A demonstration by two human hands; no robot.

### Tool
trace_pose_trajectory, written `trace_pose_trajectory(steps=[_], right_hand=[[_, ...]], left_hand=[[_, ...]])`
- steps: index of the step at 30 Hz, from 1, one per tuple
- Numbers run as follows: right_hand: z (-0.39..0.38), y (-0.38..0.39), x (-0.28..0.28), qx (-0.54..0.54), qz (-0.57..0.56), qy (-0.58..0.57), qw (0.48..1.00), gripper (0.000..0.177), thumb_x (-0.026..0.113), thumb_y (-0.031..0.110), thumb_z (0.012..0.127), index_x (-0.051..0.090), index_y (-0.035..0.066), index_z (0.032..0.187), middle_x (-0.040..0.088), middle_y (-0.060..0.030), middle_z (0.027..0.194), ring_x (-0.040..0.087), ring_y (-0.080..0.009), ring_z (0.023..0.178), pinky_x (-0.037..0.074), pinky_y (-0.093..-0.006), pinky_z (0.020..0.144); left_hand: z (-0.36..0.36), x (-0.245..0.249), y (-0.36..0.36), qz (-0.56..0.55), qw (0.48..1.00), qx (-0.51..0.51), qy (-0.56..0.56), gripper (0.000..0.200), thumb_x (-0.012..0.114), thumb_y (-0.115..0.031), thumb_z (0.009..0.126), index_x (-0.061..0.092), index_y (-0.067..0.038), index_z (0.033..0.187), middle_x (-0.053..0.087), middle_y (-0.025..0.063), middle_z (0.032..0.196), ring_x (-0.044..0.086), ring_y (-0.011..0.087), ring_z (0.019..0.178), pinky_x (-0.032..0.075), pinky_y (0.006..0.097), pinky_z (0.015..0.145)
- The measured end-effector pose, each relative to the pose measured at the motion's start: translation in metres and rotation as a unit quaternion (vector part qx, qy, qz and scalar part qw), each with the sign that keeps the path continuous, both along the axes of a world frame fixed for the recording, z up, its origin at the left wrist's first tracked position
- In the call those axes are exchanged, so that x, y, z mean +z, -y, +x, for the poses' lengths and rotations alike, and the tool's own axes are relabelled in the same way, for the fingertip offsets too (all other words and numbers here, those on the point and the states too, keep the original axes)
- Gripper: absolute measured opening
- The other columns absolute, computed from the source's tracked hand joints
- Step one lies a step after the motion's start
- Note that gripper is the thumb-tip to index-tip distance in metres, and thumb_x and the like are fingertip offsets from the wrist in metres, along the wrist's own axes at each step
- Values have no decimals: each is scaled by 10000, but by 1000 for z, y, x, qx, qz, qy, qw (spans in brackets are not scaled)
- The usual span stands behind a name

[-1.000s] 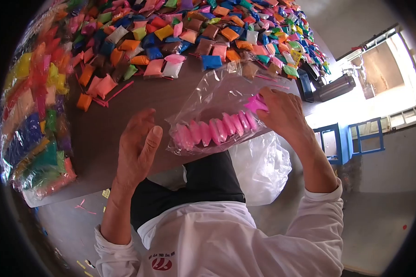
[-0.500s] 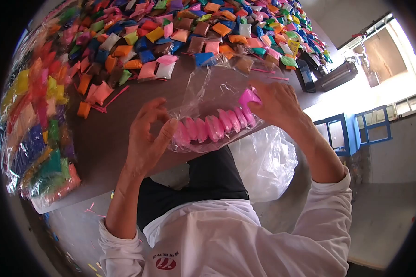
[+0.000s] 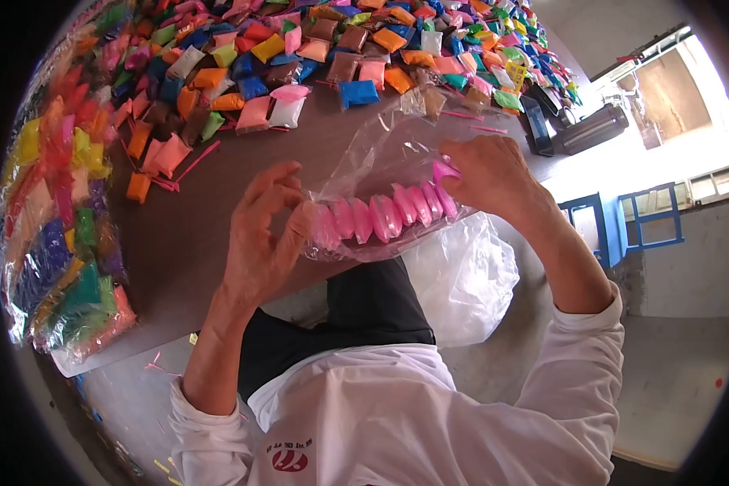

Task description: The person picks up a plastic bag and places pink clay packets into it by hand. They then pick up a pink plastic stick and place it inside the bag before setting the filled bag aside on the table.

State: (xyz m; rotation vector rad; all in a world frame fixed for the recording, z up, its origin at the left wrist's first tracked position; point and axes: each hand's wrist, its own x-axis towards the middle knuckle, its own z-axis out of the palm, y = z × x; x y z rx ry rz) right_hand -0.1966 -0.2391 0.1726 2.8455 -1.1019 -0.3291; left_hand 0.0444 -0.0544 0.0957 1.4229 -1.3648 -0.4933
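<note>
A clear plastic bag point(image 3: 364, 166) lies at the table's near edge, with a row of several pink packets point(image 3: 385, 217) standing side by side inside it. My left hand point(image 3: 263, 231) is at the bag's left end, thumb and bent fingers closing on the film there. At the other end, my right hand point(image 3: 494, 178) grips a pink packet point(image 3: 444, 172) between thumb and fingers, at the right end of the row. The fingertips of my right hand are partly hidden behind the hand.
A large heap of small colored packets point(image 3: 356, 93) covers the far side of the brown table point(image 3: 194, 243). Filled clear bags point(image 3: 65, 235) of packets lie at left. A dark cylindrical flask point(image 3: 595, 130) is at far right, near a blue stool point(image 3: 611, 227). Another clear bag point(image 3: 474, 283) hangs below the table edge.
The pink row has shifted slightly right in view. My right hand has brought its pink packet slightly lower, closer to the row's end. My left hand stays at the bag's left end.
</note>
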Motion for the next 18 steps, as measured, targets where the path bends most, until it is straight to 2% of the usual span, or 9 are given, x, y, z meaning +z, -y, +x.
trace_pose_trajectory(steps=[8, 11, 14, 17, 18], right_hand=[[-2, 9, -1, -25, 9, -26, 999, 285, 638, 251, 817, 722, 73, 1023, 717, -202, 862, 704, -380, 870, 544, -480, 836], [0, 11, -4, -29, 0, 20, 999, 297, 638, 249, 803, 725, 68, 1023, 719, -202, 875, 699, -385, 880, 541, -481, 841], [-1, 14, -17, 4, -15, 111, 994, 197, 625, 161, 746, 696, 1, 835, 684, -234, 786, 690, -408, 831, 543, -500, 778], [4, 16, -15, -19, 7, 71, 997, 312, 651, 243, 786, 722, 60, 1029, 722, -192, 897, 697, -373, 910, 535, -474, 864], [7, 15, -14, -25, 13, 67, 997, 316, 654, 242, 783, 722, 59, 1033, 723, -189, 898, 697, -371, 913, 534, -473, 866]], left_hand=[[-9, -1, 7, -20, 1000, 3, -19, 241, 637, -190, 973, 642, 30, 874, 629, 151, 1258, 603, 211, 1012, 475, 332, 888], [-10, -4, 6, -17, 1000, 3, -26, 235, 643, -191, 964, 645, 25, 871, 630, 152, 1254, 606, 210, 1021, 473, 336, 900], [-7, -5, 2, -8, 999, 6, -35, 225, 661, -202, 945, 654, 11, 871, 627, 155, 1260, 613, 218, 1039, 471, 346, 923], [-2, -4, -3, 1, 999, 10, -35, 224, 690, -220, 924, 662, -4, 873, 611, 161, 1284, 611, 230, 1073, 468, 360, 946], [0, -4, -5, 5, 999, 11, -34, 226, 700, -227, 917, 664, -9, 873, 604, 164, 1295, 609, 234, 1087, 467, 364, 953]])
